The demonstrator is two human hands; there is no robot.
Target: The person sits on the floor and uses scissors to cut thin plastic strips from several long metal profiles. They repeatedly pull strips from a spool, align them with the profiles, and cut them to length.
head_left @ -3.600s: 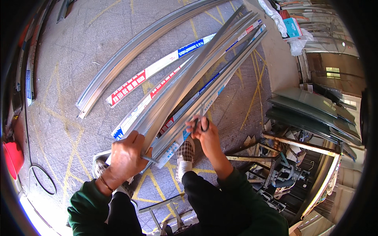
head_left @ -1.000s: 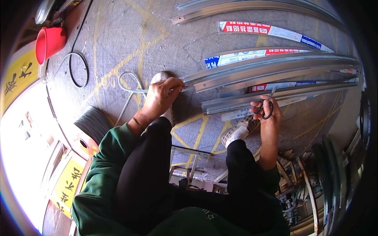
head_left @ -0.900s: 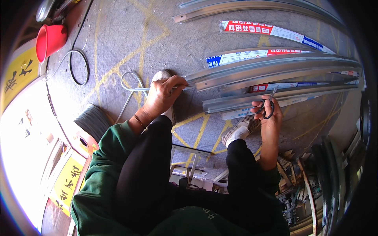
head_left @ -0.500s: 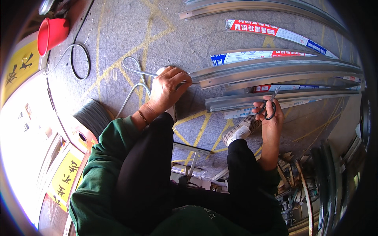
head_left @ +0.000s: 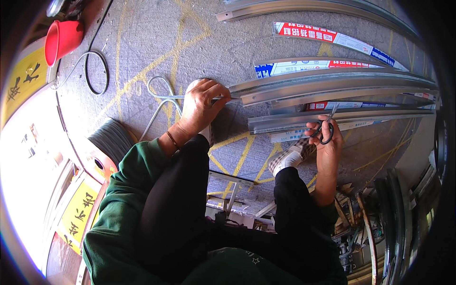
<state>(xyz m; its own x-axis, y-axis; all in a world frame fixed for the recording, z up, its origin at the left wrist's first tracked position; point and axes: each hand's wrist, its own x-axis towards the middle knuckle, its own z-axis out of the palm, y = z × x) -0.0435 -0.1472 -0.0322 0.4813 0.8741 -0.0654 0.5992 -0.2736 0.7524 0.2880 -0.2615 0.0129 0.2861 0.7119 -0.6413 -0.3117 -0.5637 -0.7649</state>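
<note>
A grey concrete floor [head_left: 266,42] crossed by yellow painted lines carries long silver metal channels [head_left: 332,88], their near ends just beside the left hand [head_left: 199,107], with printed red, white and blue strips [head_left: 327,35] lying between and beyond them. Left of that hand lie a loop of pale wire [head_left: 159,92], a black cable ring [head_left: 95,71] and, farther off, a red cup [head_left: 61,38].
</note>
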